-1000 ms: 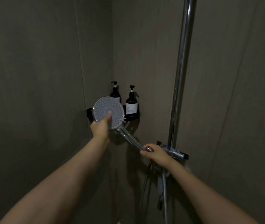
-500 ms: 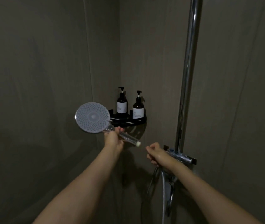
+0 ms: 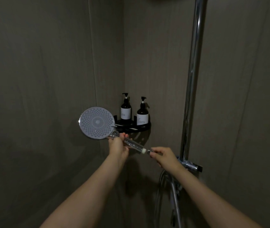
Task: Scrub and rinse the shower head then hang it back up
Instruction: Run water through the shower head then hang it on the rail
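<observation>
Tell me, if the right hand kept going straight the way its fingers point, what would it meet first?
Probably the white end of the shower head handle; the right hand points left at it, nearly touching.

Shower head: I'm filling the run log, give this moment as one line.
shower head: off holder | left hand: grips handle | right hand: pinches hose end

You face a dim shower corner with dark grey-brown panelled walls [image 3: 40, 79]. A black corner shelf [image 3: 135, 127] carries two dark pump bottles [image 3: 126, 111] side by side. To your right, a chrome vertical pipe [image 3: 194, 71] climbs the wall.
</observation>
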Demonstrator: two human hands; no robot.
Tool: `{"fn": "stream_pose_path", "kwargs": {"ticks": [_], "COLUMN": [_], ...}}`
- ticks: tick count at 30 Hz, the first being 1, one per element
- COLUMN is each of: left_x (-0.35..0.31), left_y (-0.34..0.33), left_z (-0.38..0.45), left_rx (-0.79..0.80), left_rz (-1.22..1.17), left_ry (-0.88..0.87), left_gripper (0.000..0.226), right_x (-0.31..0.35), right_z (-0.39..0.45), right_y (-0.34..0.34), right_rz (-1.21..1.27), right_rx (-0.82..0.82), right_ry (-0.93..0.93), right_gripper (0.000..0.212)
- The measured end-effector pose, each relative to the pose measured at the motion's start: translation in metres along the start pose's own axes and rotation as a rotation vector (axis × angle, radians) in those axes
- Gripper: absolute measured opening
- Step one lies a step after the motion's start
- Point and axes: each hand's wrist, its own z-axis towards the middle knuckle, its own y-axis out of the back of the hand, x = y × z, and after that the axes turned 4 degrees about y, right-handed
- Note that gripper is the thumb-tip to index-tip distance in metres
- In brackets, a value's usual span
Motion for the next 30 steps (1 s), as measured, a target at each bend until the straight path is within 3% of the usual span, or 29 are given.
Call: {"fn": "stream_pose_path", "kwargs": {"ticks": [7, 12, 15, 18, 24, 29, 30], "left_x": [0.004, 0.003, 0.0, -0.002, -0.004, -0.002, -0.002], "left_y": [0.002, 0.001, -0.003, -0.003, -0.004, 0.002, 0.003], "left_z": [-0.009, -0.01, -0.011, -0.013, -0.012, -0.008, -0.008], "left_rx": [0.005, 0.013, 0.003, 0.008, -0.002, -0.012, -0.013], "left_rz": [0.011, 0.009, -0.015, -0.017, -0.003, 0.039, 0.043], "left_ry": [0.042, 0.061, 0.019, 0.005, 0.006, 0.021, 0.02], "left_gripper": [0.04, 0.048, 0.044, 0.046, 0.037, 0.046, 0.046], "right_x": [0.016, 0.013, 0.011, 0.011, 0.018, 0.018, 0.015], "right_z": [-0.004, 0.001, 0.001, 0.002, 0.001, 0.0, 0.001], "right_y": [-0.004, -0.006, -0.007, -0.008, -0.012, -0.014, -0.014], "right_rz": [-0.142, -0.028, 0.025, -0.041, -0.009, -0.001, 0.006], "right_rx": [0.099, 0.116, 0.124, 0.134, 0.098, 0.142, 0.133], "right_ry": [-0.014, -0.176, -0.166, -0.146, -0.084, -0.07, -0.068], "right_gripper": [0.03, 0.03, 0.007, 0.021, 0.013, 0.003, 0.011]}}
